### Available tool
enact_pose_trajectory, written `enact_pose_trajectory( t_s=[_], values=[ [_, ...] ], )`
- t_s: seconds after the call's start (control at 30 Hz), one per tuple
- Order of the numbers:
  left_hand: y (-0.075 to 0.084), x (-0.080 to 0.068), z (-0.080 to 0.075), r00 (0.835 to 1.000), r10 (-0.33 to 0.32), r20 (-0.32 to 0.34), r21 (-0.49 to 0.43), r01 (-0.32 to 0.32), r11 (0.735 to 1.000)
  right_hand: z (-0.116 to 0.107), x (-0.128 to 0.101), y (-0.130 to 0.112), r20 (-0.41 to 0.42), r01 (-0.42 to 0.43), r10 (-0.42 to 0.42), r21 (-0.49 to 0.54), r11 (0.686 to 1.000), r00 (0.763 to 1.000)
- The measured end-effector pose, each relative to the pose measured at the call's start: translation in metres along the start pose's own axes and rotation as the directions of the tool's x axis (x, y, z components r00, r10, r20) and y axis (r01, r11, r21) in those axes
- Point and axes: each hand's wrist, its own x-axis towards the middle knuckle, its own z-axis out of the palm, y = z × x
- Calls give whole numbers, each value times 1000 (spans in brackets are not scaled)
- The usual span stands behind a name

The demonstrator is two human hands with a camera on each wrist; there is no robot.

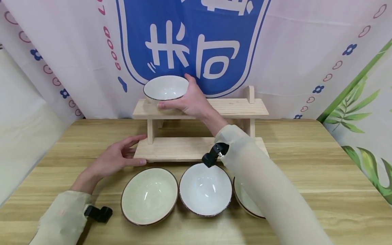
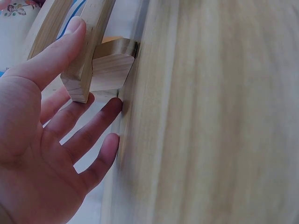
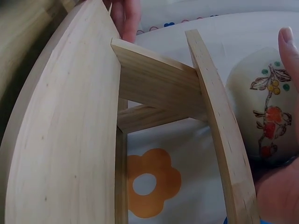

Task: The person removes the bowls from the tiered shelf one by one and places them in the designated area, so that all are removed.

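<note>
My right hand (image 1: 194, 100) grips a white bowl (image 1: 166, 87) with a dark rim, thumb along its near side and fingers at the right side. The bowl is upright at the left end of a two-step wooden stand's upper shelf (image 1: 226, 106). In the right wrist view, painted fruit and leaves decorate the bowl's outside (image 3: 245, 107). My left hand (image 1: 114, 158) holds the left end of the stand's lower shelf (image 1: 180, 148). Its thumb lies at the front corner and its fingers reach around the end (image 2: 77, 86), the outer ones spread loosely.
In front of the stand, a cream bowl (image 1: 150, 196), a white bowl (image 1: 205, 190) and another cream bowl (image 1: 248, 200) form a row on the wooden table (image 1: 306, 163). My right sleeve partly covers the last. A printed curtain (image 1: 284, 51) hangs behind the stand.
</note>
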Motion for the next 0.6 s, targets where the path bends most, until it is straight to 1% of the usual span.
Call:
enact_pose_trajectory(
  t_s=[0.27,0.6],
  values=[
    [0,-1,0,1000,-9,-4,7,9,1000,6,-2,-1,-42,-21,22,4,1000,999],
    [1,0,0,1000,5,4,-2,-5,1000,9,-2,-1,-69,-21,21,1,1000,997]
  ],
)
